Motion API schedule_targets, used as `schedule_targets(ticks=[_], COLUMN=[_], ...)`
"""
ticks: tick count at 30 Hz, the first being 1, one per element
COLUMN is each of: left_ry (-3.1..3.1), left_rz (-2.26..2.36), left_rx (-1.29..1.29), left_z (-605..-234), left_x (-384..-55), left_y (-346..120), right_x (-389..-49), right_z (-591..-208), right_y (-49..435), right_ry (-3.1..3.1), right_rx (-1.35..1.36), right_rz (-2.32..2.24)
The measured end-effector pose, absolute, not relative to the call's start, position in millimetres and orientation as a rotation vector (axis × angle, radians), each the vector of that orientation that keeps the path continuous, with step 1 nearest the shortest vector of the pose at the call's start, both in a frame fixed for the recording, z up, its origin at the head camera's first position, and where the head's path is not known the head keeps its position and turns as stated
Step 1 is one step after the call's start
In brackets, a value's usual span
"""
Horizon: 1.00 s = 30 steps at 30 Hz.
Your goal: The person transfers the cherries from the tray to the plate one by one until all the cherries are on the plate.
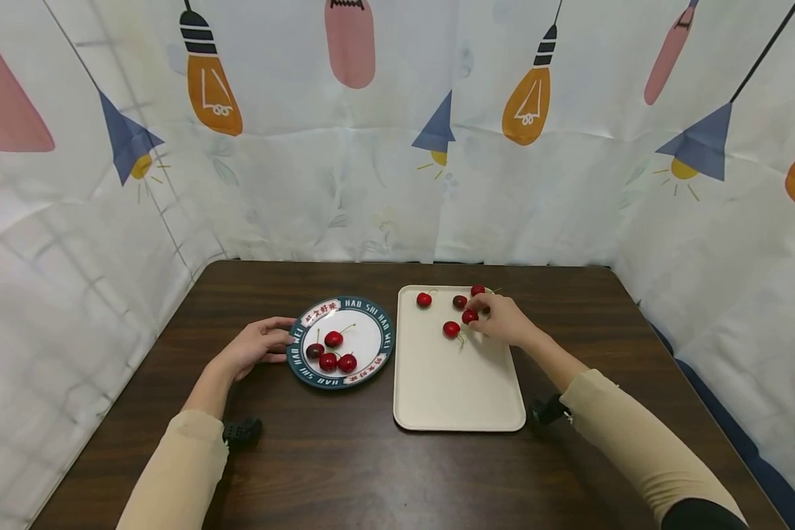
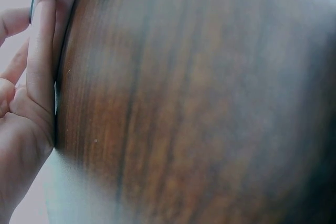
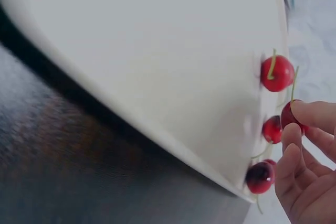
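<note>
My left hand (image 1: 263, 344) is at the left side of a round plate (image 1: 387, 324) with a dark teal rim and white middle. In the left wrist view its fingers (image 2: 41, 56) reach under the plate's rim, with another digit on the upper side. Several red cherries (image 1: 333, 338) lie on the plate, some with stems. Over the upper right of a cream rectangular tray (image 1: 457, 397), my right hand (image 1: 500, 320) pinches a dark red cherry (image 3: 287, 115) between thumb and fingertips, its stem pointing up. Several other cherries (image 1: 451, 330) lie around it on the tray, partly hidden by the hand.
Plate and tray stand side by side on a dark brown wooden table (image 1: 331, 471), a narrow gap between them. A white curtain (image 1: 371, 191) printed with lamps and bulbs hangs behind and beside the table. Black devices (image 1: 244, 431) are strapped at both wrists.
</note>
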<state>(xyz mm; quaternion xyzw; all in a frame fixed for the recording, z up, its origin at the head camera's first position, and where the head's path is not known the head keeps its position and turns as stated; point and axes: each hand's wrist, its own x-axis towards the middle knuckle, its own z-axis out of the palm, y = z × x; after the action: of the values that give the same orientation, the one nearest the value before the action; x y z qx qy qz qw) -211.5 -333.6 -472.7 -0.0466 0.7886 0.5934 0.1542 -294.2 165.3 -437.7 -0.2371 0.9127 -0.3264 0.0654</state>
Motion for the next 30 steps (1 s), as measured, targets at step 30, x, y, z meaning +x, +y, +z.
schedule_targets(ticks=[30], left_ry=[2.262], left_rz=[1.703], left_rx=[-0.131], left_z=[-471], left_x=[-210], left_y=[-333], right_x=[-286], right_z=[-418], right_y=[108], right_ry=[2.623], right_rx=[-0.899], right_rz=[-1.118])
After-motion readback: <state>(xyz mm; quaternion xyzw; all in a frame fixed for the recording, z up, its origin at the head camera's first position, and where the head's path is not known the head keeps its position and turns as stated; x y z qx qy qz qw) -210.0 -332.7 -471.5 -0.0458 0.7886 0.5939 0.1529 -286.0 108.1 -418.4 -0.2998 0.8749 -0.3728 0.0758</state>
